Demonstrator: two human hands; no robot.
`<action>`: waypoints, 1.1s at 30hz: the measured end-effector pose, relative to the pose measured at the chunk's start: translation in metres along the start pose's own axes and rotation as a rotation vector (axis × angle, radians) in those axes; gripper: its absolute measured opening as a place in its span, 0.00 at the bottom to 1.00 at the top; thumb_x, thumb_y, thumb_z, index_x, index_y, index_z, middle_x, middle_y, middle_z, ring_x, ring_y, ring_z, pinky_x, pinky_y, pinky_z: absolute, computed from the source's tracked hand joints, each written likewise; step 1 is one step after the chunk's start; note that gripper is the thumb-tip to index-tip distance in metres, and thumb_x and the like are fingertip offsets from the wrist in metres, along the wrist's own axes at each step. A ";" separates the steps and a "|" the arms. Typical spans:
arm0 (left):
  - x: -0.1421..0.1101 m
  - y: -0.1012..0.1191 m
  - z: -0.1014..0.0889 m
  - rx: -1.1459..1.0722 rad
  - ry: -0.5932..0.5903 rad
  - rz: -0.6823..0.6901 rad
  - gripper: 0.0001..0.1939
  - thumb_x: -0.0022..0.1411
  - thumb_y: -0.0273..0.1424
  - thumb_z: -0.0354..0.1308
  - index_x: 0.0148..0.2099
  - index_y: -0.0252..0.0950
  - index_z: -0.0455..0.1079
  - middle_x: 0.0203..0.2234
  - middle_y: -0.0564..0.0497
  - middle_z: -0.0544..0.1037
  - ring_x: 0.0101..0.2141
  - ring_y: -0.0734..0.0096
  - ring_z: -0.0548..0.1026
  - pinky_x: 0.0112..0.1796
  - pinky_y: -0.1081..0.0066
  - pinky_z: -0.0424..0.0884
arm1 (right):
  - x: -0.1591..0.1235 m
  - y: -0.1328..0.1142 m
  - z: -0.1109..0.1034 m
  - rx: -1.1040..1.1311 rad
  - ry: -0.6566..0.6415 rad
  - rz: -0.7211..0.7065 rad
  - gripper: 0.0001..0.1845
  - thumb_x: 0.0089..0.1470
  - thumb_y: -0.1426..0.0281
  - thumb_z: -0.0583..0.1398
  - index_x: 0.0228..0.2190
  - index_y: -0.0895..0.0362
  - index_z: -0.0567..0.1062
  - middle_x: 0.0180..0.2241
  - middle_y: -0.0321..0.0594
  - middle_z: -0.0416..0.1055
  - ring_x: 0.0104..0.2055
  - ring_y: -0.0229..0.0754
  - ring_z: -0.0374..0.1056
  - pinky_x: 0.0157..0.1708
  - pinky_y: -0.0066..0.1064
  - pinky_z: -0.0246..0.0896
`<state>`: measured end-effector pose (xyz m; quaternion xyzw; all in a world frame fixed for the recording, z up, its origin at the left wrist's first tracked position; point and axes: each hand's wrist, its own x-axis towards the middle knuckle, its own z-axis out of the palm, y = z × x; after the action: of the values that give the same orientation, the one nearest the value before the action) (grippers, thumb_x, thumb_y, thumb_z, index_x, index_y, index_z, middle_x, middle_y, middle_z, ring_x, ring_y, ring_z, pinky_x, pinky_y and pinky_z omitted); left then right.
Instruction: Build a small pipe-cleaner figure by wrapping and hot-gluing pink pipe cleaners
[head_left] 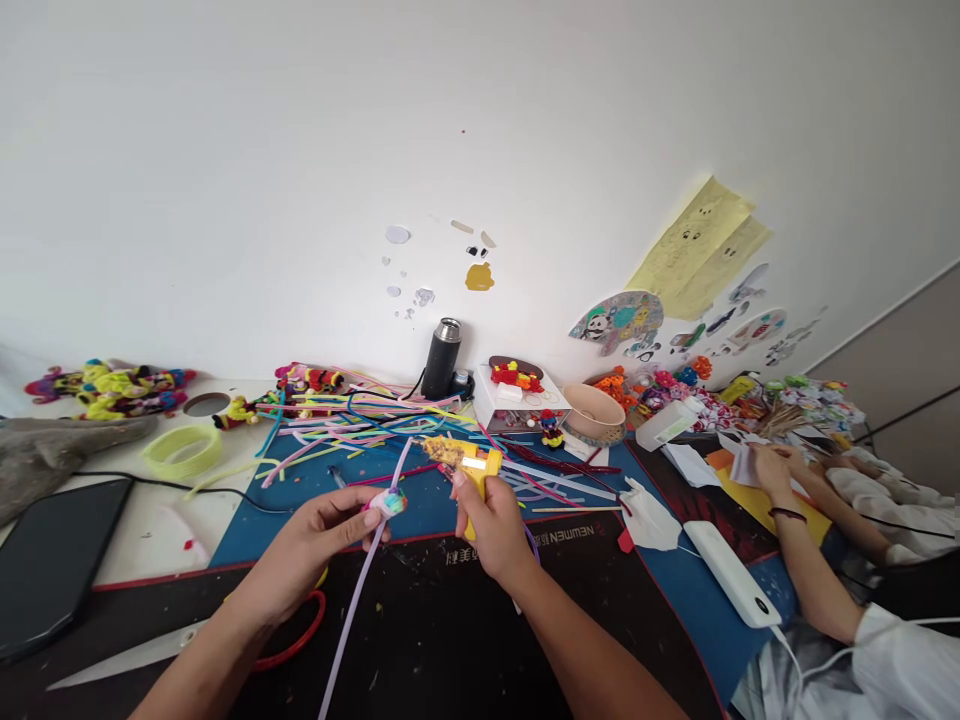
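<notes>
My left hand (pixel 337 525) pinches a small white and rainbow-coloured fuzzy piece (pixel 390 502). A long lilac pipe cleaner (pixel 351 615) runs past that piece, upward toward the glue gun and downward out of view. In my right hand (pixel 491 525) is a yellow hot glue gun (pixel 465 458), gripped by its handle. Its nozzle points left and lies close to the pipe cleaner's upper end; I cannot tell whether they touch. Under my left forearm lie scissors (pixel 150 655) with red handles, partly hidden.
Loose pipe cleaners (pixel 352 410) cover the back of the mat. A black flask (pixel 442 360), a white box (pixel 517 400) and a bowl (pixel 592 408) stand by the wall. At right, a co-worker's hands (pixel 776 470) handle paper near a white power bank (pixel 731 575). A dark tablet (pixel 60 565) lies left.
</notes>
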<state>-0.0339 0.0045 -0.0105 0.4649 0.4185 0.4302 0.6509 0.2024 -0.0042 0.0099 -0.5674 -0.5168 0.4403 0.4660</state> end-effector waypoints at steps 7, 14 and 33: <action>0.001 -0.001 -0.001 0.004 -0.009 -0.010 0.23 0.52 0.52 0.77 0.44 0.43 0.89 0.32 0.46 0.86 0.33 0.60 0.78 0.36 0.69 0.75 | 0.002 0.003 0.000 -0.015 0.012 -0.005 0.35 0.58 0.35 0.60 0.26 0.54 0.73 0.14 0.33 0.65 0.18 0.38 0.59 0.21 0.30 0.56; 0.000 -0.001 -0.001 -0.009 -0.014 -0.008 0.22 0.53 0.50 0.78 0.45 0.44 0.89 0.34 0.46 0.87 0.34 0.62 0.78 0.38 0.70 0.75 | 0.003 0.003 -0.001 -0.013 0.024 -0.001 0.35 0.58 0.35 0.60 0.26 0.55 0.73 0.14 0.33 0.66 0.18 0.37 0.59 0.23 0.30 0.56; 0.001 0.005 0.001 0.009 0.064 -0.038 0.27 0.44 0.55 0.80 0.40 0.42 0.89 0.33 0.45 0.87 0.33 0.59 0.80 0.39 0.67 0.77 | 0.001 0.007 -0.003 0.044 -0.051 0.072 0.32 0.59 0.37 0.61 0.29 0.55 0.74 0.14 0.30 0.63 0.16 0.36 0.56 0.19 0.28 0.52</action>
<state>-0.0335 0.0058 -0.0053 0.4459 0.4499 0.4305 0.6430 0.2067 -0.0041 0.0030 -0.5639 -0.4976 0.4824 0.4490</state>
